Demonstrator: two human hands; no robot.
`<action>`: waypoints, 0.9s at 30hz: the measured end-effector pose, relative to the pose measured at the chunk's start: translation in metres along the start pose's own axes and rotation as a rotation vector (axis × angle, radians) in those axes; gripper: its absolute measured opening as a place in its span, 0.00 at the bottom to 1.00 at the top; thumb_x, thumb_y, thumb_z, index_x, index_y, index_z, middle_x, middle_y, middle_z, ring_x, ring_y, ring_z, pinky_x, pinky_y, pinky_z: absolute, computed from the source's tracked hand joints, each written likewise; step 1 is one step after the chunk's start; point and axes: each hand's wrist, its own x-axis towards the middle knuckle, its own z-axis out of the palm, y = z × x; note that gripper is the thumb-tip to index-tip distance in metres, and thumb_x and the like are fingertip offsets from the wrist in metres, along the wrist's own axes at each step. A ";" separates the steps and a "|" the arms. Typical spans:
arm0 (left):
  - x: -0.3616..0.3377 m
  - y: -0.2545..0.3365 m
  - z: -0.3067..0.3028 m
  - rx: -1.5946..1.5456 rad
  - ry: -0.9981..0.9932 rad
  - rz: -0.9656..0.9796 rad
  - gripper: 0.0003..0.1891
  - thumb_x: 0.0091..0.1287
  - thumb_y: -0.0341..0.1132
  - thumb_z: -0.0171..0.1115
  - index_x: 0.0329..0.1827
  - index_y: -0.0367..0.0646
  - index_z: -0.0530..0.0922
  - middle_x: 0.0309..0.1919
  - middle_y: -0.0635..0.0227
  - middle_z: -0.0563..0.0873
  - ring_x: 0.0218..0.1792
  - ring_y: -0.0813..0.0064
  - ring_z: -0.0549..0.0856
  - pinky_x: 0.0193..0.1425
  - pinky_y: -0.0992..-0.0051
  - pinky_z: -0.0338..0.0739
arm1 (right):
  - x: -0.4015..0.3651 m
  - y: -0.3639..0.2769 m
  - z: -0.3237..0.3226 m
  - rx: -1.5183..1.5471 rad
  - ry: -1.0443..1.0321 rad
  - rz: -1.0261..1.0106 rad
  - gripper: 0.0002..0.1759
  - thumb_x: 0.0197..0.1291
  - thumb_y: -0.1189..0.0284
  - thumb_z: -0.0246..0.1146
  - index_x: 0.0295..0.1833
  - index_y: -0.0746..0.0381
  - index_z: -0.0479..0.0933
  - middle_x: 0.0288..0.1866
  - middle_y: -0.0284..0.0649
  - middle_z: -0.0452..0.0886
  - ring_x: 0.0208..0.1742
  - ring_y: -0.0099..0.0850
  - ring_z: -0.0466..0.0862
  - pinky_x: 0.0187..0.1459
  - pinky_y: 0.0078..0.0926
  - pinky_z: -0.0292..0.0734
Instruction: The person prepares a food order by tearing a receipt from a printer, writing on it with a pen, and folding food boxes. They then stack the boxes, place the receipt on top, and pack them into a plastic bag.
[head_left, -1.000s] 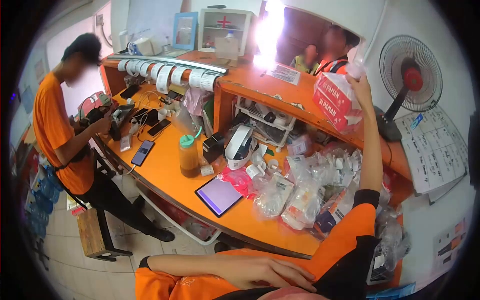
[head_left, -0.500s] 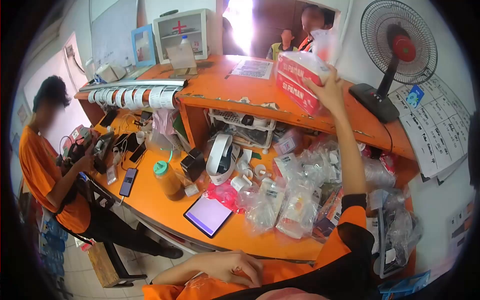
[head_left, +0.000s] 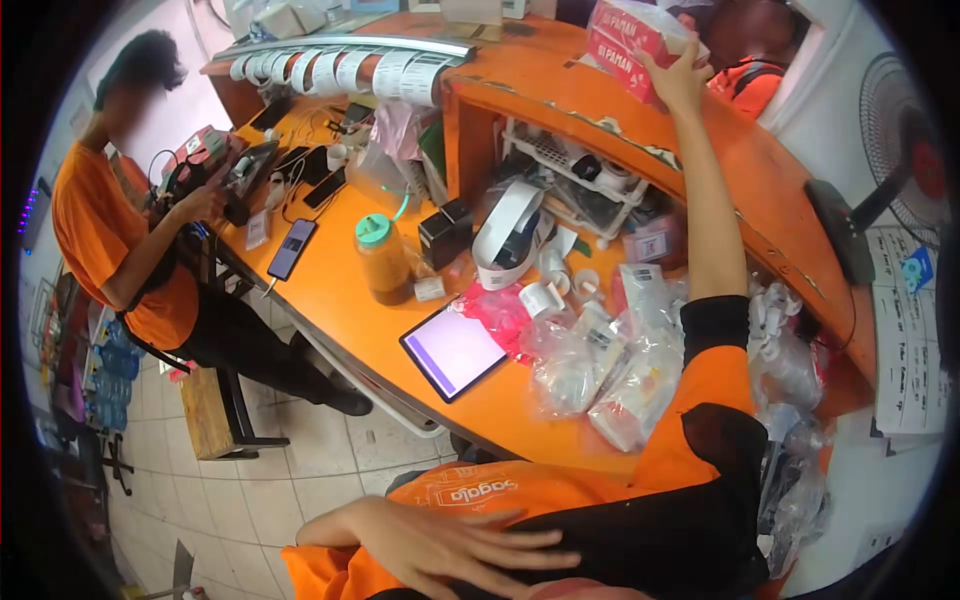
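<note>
Two red and white boxes in clear plastic stand on the raised orange counter at the top. My right hand reaches up and grips their near right side, arm stretched out. Low in the view, my left hand lies against my chest with its fingers spread and nothing in it. Below the counter, on the desk, are a tablet with a lit screen, a jar with a green lid and clear plastic packages.
At the left a person in an orange shirt holds a device. Another person is behind the counter. A fan stands at the right. A phone, a white roll and a wooden stool are also around.
The view has turned and shifted. My left hand's fingers, curled before, are now spread on my chest. My right hand still holds the boxes, and the person behind the counter appears closer to them.
</note>
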 end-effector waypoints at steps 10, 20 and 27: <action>-0.039 -0.163 -0.115 0.687 1.101 -0.636 0.17 0.62 0.38 0.66 0.52 0.40 0.81 0.47 0.56 0.82 0.49 0.58 0.80 0.54 0.63 0.73 | -0.236 -0.125 -0.038 0.356 -0.480 -0.208 0.15 0.56 0.73 0.66 0.49 0.62 0.77 0.48 0.42 0.77 0.48 0.36 0.82 0.48 0.31 0.75; -0.046 -0.101 -0.197 0.042 1.242 -0.315 0.21 0.60 0.33 0.69 0.54 0.33 0.76 0.42 0.66 0.85 0.41 0.80 0.84 0.47 0.77 0.79 | -0.278 0.005 -0.036 0.420 -0.504 0.488 0.13 0.56 0.72 0.66 0.45 0.65 0.80 0.41 0.43 0.85 0.36 0.28 0.85 0.36 0.31 0.79; -0.126 0.054 -0.161 0.096 1.165 0.723 0.18 0.49 0.25 0.71 0.43 0.38 0.74 0.31 0.60 0.84 0.38 0.58 0.87 0.49 0.59 0.83 | -0.335 0.006 0.127 0.582 -0.486 0.335 0.13 0.44 0.80 0.70 0.39 0.64 0.80 0.39 0.41 0.81 0.36 0.28 0.82 0.35 0.26 0.75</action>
